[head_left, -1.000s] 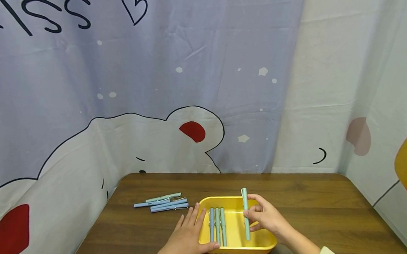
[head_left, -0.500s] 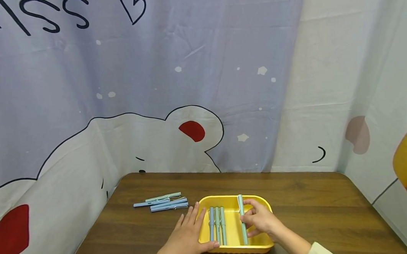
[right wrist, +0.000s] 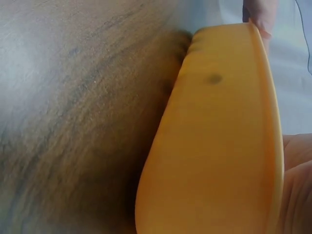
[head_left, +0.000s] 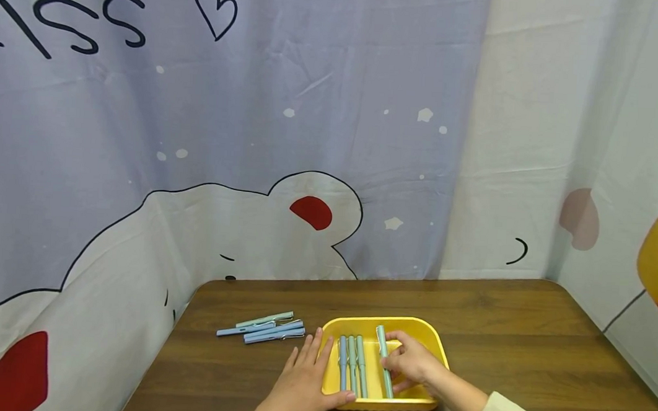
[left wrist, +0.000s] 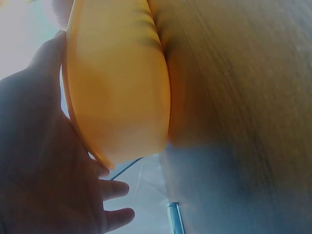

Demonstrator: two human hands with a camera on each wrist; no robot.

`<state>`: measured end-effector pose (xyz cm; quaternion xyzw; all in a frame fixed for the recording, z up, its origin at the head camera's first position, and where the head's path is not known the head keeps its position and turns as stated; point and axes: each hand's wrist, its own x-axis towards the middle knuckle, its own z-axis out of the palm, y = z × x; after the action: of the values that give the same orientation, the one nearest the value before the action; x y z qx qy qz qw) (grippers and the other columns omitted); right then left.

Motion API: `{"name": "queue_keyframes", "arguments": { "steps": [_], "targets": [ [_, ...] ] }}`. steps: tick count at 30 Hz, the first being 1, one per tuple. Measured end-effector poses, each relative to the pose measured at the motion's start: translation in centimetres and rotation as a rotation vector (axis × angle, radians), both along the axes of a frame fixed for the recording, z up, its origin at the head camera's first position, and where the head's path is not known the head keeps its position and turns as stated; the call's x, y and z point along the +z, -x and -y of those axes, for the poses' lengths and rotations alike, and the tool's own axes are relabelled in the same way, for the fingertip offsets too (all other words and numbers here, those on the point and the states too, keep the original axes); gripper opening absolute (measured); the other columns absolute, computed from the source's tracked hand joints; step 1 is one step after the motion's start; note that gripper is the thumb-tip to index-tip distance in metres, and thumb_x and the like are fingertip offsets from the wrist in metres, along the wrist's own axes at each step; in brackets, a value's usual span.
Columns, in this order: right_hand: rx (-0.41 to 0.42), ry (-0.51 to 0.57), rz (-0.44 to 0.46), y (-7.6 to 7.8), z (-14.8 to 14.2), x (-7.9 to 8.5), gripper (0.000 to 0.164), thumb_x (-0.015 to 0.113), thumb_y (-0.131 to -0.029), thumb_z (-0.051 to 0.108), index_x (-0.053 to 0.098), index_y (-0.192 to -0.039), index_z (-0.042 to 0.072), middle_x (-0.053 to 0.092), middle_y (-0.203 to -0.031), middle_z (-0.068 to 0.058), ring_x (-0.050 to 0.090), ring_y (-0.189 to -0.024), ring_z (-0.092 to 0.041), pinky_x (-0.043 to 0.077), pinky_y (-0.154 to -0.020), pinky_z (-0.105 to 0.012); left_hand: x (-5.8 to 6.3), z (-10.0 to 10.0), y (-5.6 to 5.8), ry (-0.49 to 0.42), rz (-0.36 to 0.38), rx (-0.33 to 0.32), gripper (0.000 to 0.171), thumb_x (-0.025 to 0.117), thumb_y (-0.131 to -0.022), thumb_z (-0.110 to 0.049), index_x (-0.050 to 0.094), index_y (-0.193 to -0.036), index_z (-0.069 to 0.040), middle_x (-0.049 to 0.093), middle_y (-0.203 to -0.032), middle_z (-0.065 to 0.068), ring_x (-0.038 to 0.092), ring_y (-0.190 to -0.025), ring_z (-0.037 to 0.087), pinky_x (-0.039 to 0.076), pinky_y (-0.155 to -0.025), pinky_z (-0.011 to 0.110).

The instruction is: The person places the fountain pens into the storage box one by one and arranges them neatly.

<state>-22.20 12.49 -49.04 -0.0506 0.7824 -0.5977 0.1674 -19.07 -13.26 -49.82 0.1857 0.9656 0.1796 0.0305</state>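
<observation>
A yellow tray (head_left: 438,354) stands on the table with three pens side by side in its left part: a blue pen (head_left: 343,362) and two green pens (head_left: 361,365). My right hand (head_left: 414,364) pinches a light green pen (head_left: 383,342) by its middle, low inside the tray and to the right of that row; whether the pen touches the floor I cannot tell. My left hand (head_left: 304,378) rests against the tray's left rim with fingers spread and thumb on the near edge. In the left wrist view its fingers lie along the tray's outer wall (left wrist: 119,83).
Left of the tray lies a loose pile of several blue and green pens (head_left: 269,329) on the brown wooden table (head_left: 501,320). A printed curtain (head_left: 312,105) hangs behind the table and along its sides.
My right hand has moved left and lowered the light green pen into the tray, closer to the row of pens. The left hand has stayed at the rim.
</observation>
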Motion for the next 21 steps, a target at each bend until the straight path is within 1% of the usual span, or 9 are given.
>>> {"name": "queue_keyframes", "arguments": {
  "steps": [3, 9, 15, 21],
  "targets": [
    [-0.007, -0.014, 0.0, 0.1, 0.4, -0.3, 0.057, 0.068, -0.09, 0.0, 0.043, -0.14, -0.004, 0.061, -0.088, -0.014, 0.062, -0.073, -0.024, 0.061, -0.055, -0.042, 0.0, 0.0, 0.0, 0.003, -0.003, 0.002, 0.11, 0.054, -0.083, -0.083, 0.026, -0.161, -0.01, 0.012, -0.169, 0.016, 0.017, -0.153, 0.042, 0.022, -0.118, 0.064],
    [-0.008, -0.021, 0.005, 0.1, 1.2, -0.5, 0.05, 0.068, -0.089, -0.002, 0.046, -0.134, -0.005, 0.061, -0.087, -0.014, 0.065, -0.071, -0.024, 0.06, -0.054, -0.041, 0.0, 0.0, 0.0, -0.001, 0.009, 0.006, 0.111, 0.053, -0.082, -0.084, 0.026, -0.161, -0.01, 0.012, -0.169, 0.015, 0.017, -0.153, 0.041, 0.022, -0.118, 0.064],
    [-0.006, -0.074, 0.012, 0.3, 1.8, -0.6, 0.05, 0.068, -0.089, -0.002, 0.046, -0.134, -0.006, 0.061, -0.085, -0.014, 0.066, -0.065, -0.022, 0.059, -0.052, -0.037, 0.0, 0.0, 0.0, 0.002, 0.017, 0.011, 0.111, 0.053, -0.082, -0.084, 0.026, -0.161, -0.011, 0.012, -0.17, 0.014, 0.017, -0.153, 0.04, 0.022, -0.118, 0.064],
    [-0.017, -0.127, 0.023, 0.4, 2.5, -0.8, 0.046, 0.068, -0.089, -0.004, 0.048, -0.131, -0.006, 0.063, -0.08, -0.014, 0.067, -0.059, -0.022, 0.059, -0.05, -0.036, 0.0, -0.1, 0.0, 0.008, 0.018, 0.011, 0.111, 0.052, -0.082, -0.085, 0.026, -0.161, -0.011, 0.012, -0.17, 0.014, 0.017, -0.153, 0.04, 0.022, -0.118, 0.064]
  ]
}}
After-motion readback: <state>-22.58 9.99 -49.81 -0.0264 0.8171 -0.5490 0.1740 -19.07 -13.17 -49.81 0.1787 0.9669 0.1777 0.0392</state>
